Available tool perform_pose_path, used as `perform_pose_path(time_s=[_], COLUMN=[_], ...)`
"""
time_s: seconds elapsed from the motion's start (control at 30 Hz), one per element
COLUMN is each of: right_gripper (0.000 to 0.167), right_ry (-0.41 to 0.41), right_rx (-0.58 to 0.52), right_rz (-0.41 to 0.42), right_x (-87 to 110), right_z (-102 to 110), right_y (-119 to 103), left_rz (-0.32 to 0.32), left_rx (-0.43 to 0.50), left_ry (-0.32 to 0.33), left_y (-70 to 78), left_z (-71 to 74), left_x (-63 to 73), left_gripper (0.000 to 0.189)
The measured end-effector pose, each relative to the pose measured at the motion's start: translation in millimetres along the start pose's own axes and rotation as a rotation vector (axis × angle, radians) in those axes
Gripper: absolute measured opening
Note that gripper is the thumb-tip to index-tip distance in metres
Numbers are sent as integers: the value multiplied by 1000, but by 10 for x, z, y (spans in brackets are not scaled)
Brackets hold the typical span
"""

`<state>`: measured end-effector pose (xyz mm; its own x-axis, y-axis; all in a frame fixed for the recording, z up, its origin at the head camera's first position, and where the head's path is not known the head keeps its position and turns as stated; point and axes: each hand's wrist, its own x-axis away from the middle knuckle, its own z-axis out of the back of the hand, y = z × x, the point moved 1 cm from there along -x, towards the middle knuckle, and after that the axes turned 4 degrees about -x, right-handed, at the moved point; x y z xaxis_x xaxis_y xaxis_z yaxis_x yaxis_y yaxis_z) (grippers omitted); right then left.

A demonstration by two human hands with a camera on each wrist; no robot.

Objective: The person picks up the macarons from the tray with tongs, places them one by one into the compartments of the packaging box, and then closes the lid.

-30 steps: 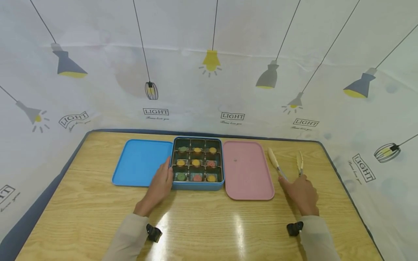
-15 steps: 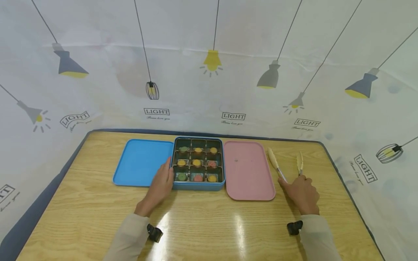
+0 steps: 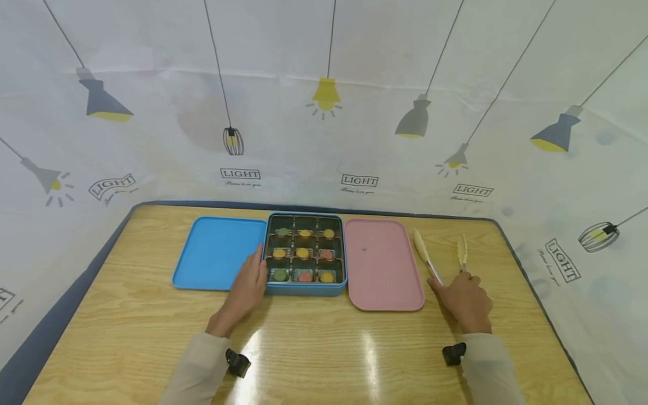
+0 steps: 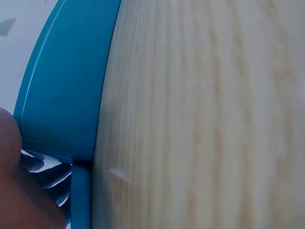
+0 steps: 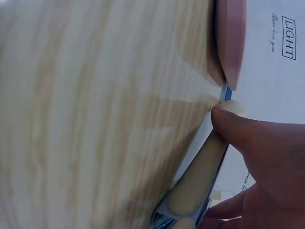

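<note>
In the head view my left hand [image 3: 248, 284] rests along the left side of a blue box [image 3: 304, 289], its fingers straight. The box holds a dark divided insert, where small round pieces in green, yellow [image 3: 302, 253] and pink [image 3: 305, 277] sit in separate compartments. In the left wrist view the thumb [image 4: 7, 143] lies at the corner of the blue box [image 4: 66, 81]. My right hand [image 3: 467, 304] grips a pair of tongs [image 3: 421, 246] with cream-coloured tips, thumb on one arm and fingers on the other. The tong tips are spread apart with nothing between them.
A blue lid-like tray [image 3: 223, 253] lies left of the box, partly under the left hand in view. Close against the box's right side is a pink tray [image 3: 385, 270]. The wooden table [image 3: 314, 349] ends at a printed curtain [image 3: 283, 112] behind and at the sides.
</note>
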<state>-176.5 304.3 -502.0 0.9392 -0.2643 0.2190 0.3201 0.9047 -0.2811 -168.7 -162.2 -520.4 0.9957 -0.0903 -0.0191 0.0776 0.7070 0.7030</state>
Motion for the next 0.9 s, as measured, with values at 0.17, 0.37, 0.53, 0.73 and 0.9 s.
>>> perform_pose_path(time_s=[0.17,0.37,0.53,0.73,0.9], right_gripper=[98,99,94,70,49], right_ry=[-14,-33,72,172,90], right_rx=[-4,-13,-102,-456,-777], right_rz=[17,42,89,234,306], right_x=[28,43,63,46,39], right_z=[34,107,175,265,255], right_y=[-10,-52,-182,-574,-974], left_rz=[14,34,-6,-46,-2], left_rx=[7,41,37,30,12], left_ry=[-7,-12,19,79,127], left_y=[1,-2,36,38,-82], left_z=[-3,4,63,256,463], left_x=[6,17,31,15,30], left_gripper=[55,57,57,53,50])
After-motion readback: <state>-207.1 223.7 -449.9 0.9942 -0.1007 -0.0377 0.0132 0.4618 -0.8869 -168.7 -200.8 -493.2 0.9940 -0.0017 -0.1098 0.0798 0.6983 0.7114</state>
